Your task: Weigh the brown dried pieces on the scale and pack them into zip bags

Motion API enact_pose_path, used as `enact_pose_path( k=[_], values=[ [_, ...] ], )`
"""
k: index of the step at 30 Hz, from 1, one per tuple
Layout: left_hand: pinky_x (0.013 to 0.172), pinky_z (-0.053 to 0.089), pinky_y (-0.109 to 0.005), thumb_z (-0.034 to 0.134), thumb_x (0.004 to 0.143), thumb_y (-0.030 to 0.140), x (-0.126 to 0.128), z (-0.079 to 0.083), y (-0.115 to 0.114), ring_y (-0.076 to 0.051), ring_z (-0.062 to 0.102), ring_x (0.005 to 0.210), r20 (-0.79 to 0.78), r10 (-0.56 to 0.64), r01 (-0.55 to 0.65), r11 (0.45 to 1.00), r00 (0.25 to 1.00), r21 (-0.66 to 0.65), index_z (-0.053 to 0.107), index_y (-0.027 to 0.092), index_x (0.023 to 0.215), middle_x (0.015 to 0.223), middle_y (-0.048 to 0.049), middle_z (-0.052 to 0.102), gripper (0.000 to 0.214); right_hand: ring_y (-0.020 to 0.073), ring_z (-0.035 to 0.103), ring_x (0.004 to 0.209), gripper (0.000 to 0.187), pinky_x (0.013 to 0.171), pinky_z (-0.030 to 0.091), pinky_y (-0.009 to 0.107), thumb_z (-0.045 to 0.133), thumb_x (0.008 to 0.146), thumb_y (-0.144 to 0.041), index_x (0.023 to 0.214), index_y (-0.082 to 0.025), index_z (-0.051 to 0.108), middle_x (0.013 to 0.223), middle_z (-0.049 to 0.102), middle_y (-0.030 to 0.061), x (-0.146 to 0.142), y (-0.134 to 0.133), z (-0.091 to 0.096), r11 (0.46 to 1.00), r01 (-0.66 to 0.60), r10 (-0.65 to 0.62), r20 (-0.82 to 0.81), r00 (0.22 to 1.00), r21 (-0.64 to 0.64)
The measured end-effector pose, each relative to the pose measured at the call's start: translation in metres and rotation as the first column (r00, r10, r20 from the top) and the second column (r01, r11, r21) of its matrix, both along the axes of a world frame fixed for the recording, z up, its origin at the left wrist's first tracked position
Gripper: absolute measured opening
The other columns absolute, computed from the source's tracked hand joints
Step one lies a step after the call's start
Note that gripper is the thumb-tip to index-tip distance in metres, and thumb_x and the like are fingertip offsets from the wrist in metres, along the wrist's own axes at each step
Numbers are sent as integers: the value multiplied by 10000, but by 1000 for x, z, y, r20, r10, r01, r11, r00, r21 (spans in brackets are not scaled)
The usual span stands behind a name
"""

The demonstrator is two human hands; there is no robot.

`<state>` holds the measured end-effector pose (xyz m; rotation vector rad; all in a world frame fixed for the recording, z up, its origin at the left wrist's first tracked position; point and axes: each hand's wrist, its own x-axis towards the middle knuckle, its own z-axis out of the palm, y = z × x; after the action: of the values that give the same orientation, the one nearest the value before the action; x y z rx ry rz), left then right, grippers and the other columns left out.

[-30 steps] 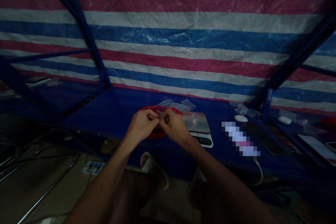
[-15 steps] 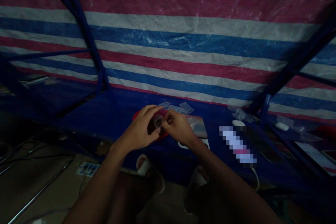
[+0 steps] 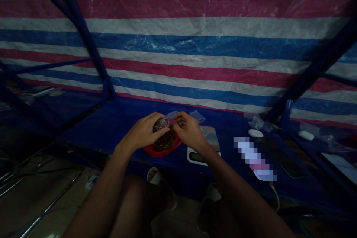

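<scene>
A small clear plastic bag (image 3: 166, 122) is pinched between my two hands. My left hand (image 3: 143, 132) curves round its left side, thumb and fingers closed on it. At the bag's right edge, my right hand (image 3: 189, 130) grips with bent fingers. Just under both hands lies a red bag or bowl (image 3: 157, 153), full of dark brown loose bits (image 3: 164, 143). Beside my right wrist sits a white digital scale (image 3: 196, 158) with a shiny metal plate, partly covered by the forearm. Whether the clear bag holds anything is hard to tell.
More clear bags (image 3: 198, 116) lie behind the scale on the blue bench (image 3: 92, 126). To the right are a phone with a blurred screen (image 3: 252, 158) on a white cable, a dark phone (image 3: 292, 165) and a white oval case (image 3: 255, 133). Blue metal posts (image 3: 92, 44) stand before a striped tarp.
My hands have moved up slightly off the red container, so more of the brown bits show. The clear bag has come up with them, and the scale's front is more exposed.
</scene>
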<state>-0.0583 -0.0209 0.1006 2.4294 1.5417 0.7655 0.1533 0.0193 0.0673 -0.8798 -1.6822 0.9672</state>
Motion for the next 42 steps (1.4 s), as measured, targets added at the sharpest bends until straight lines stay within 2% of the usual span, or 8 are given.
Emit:
enact_pose_path(
  k=[5, 11, 19, 27, 31, 34, 37, 42],
  values=[
    [892, 544, -386, 673, 960, 547, -10, 8, 16, -325, 753, 1101, -291, 48, -54, 998, 956, -12, 702, 225, 1243, 1245, -115, 777, 429, 185, 708, 789, 101, 749, 559, 331, 645, 882, -243, 966, -218, 694, 863, 749, 17, 21, 1, -15, 999, 40, -39, 49, 998, -16],
    [788, 529, -385, 746, 886, 493, -6, 21, 38, -369, 782, 1016, -674, -89, 46, 996, 734, -81, 757, 198, 1240, 1169, -172, 816, 461, 197, 705, 781, 59, 748, 559, 337, 675, 879, -269, 894, -220, 705, 829, 756, 24, 41, -16, -8, 996, 94, -95, 115, 989, 13],
    [831, 516, -391, 879, 735, 412, 13, 29, 52, -384, 766, 1040, -819, -164, 157, 983, 550, -92, 775, 222, 1259, 1151, -174, 825, 567, 214, 726, 799, 79, 736, 539, 338, 642, 922, -199, 939, -233, 711, 892, 791, 39, 41, -36, -7, 988, 103, -135, 340, 931, 111],
    [838, 506, -398, 960, 689, 320, 10, 37, 52, -381, 759, 1039, -792, -196, 178, 978, 579, -112, 828, 205, 1039, 1133, -172, 810, 392, 337, 702, 1188, 232, 962, 513, 408, 630, 1010, -223, 1190, -170, 767, 1225, 805, 155, 39, -19, -3, 909, 173, -399, 669, 627, 380],
    [793, 500, -381, 1007, 614, 365, 2, 43, 52, -342, 752, 966, -671, -187, 122, 982, 717, -143, 824, 226, 960, 1104, -128, 790, 415, 393, 677, 1212, 361, 990, 497, 458, 637, 1045, -356, 1290, -120, 757, 1249, 796, 215, 31, 2, -3, 905, 141, -417, 774, 476, 401],
    [734, 481, -356, 1000, 601, 440, -6, 44, 52, -303, 735, 875, -534, -212, 123, 973, 819, -197, 825, 238, 918, 1014, -94, 775, 416, 387, 711, 1130, 346, 946, 495, 455, 599, 1071, -391, 1131, -129, 817, 1144, 815, 234, 26, 13, -8, 928, 106, -367, 832, 417, 356],
    [694, 462, -341, 894, 751, 499, -12, 41, 52, -262, 706, 785, -474, -228, 129, 964, 851, -233, 840, 229, 955, 968, -102, 770, 342, 341, 731, 1047, 317, 909, 489, 426, 571, 1080, -325, 986, -168, 830, 1053, 827, 197, 25, 21, -13, 940, 74, -327, 821, 468, 332],
    [732, 497, -305, 677, 925, 287, -18, 38, 52, -237, 730, 855, -487, -291, 152, 940, 823, -304, 818, 189, 1159, 1075, -123, 785, 291, 258, 708, 871, 222, 794, 485, 364, 584, 1046, -282, 917, -195, 743, 953, 793, 114, 28, 30, -17, 954, 108, -262, 600, 756, 279]
  ],
)
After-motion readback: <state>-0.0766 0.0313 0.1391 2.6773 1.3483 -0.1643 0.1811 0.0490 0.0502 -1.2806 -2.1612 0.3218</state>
